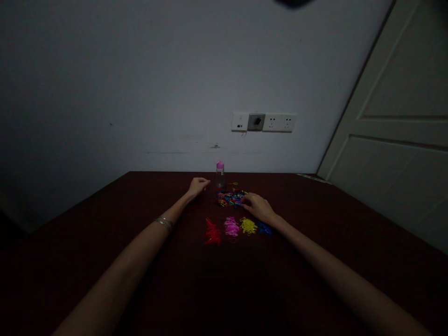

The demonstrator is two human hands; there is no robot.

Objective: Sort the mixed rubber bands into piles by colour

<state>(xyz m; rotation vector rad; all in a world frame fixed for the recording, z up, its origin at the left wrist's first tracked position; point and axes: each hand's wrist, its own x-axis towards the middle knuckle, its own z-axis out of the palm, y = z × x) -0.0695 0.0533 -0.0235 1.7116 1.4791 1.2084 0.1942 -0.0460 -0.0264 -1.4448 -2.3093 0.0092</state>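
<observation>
Two hands, right hand point(257, 206) touching mixed bands point(229, 199), left hand point(198, 185) nearby

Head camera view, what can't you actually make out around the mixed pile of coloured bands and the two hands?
- Right hand: its fingertips lie on the mixed multicoloured pile of small bands; dim light hides whether they pinch one.
- Small blue heap: partly covered by the right wrist.
- Left hand: loosely curled on the dark red table; its palm side is hidden.
- Clear bottle with pink cap: contents too small and dark to tell.
</observation>
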